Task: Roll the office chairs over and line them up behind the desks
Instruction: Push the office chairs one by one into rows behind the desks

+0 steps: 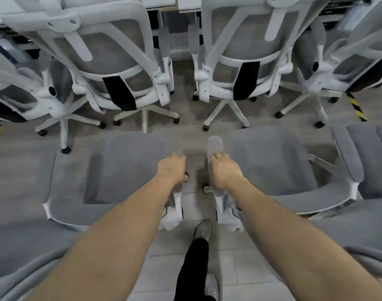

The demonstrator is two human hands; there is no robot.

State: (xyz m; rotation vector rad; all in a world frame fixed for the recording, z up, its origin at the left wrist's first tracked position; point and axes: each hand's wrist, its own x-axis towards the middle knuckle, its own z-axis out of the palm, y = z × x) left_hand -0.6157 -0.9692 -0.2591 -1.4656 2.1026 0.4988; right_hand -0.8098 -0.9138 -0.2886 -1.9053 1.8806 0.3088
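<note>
Two grey office chairs stand side by side right below me, seats facing away. My left hand (171, 168) grips the right armrest (177, 148) of the left chair (112, 168). My right hand (223, 170) grips the left armrest (215, 144) of the right chair (270, 164). Beyond them a row of several grey-and-white mesh chairs, such as the one at centre left (112, 61) and the one at centre right (246, 53), stands with backs toward me against the white desks (162, 2).
A further grey chair (363, 157) sits at the right edge. Yellow-black floor tape (356, 107) runs on the right and also on the far left. My feet (202, 231) stand in the narrow gap between the two near chairs on the grey floor.
</note>
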